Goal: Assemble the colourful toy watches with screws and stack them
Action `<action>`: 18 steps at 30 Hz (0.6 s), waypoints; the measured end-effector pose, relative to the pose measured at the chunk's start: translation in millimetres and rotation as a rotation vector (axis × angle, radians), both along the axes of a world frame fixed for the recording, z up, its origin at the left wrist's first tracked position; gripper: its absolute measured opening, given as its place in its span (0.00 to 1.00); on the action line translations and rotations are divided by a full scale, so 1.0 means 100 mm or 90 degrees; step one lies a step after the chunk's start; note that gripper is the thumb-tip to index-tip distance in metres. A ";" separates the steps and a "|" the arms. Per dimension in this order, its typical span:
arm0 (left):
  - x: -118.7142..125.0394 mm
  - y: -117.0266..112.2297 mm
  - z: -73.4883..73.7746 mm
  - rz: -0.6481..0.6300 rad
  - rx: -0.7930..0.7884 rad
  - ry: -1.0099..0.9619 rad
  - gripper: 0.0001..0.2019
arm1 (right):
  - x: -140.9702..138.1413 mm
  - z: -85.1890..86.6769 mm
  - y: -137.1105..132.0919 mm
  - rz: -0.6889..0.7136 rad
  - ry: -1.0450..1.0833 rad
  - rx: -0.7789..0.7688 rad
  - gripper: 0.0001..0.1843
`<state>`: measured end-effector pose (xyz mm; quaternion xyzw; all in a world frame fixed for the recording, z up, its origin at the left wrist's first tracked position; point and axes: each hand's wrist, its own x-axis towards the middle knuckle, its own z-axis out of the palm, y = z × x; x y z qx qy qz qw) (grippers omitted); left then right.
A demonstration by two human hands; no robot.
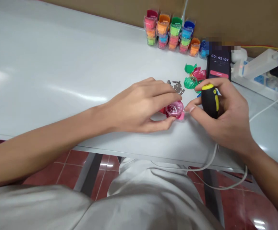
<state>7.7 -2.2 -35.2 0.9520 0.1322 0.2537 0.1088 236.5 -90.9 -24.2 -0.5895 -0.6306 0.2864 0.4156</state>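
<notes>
White tabletop [57,64] below a brown wall, with stacked bright plastic cases [169,30] along the back and a phone [218,60] showing 00:42:07. Left hand [139,107] clamped from above on a round pink translucent disc [174,109], fingers and thumb around its rim. Disc at that hand's fingertips, just left of the right hand [227,118], both hands close but apart. Right hand closed on an upright black-and-yellow screwdriver handle [210,100], its tip hidden. Loose metal pieces [176,86] just beyond the disc; green and pink plastic discs [194,75] farther right.
</notes>
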 end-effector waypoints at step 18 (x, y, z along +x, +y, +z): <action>-0.03 0.01 0.08 0.062 -0.069 0.112 0.15 | 0.03 0.03 -0.03 0.115 -0.314 -0.028 0.21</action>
